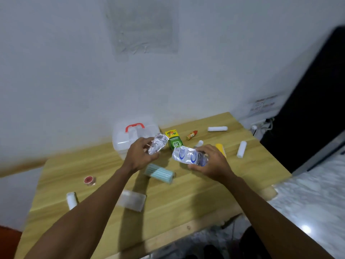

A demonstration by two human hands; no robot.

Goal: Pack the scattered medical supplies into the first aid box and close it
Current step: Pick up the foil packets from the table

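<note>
Packets in left hand, right hand

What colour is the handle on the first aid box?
Red: the handle on the translucent white first aid box, clearest in the head view.

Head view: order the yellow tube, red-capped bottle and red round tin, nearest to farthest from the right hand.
1. Yellow tube, just behind the right hand.
2. Red-capped bottle, farther back, by the green box.
3. Red round tin, far left.
</note>
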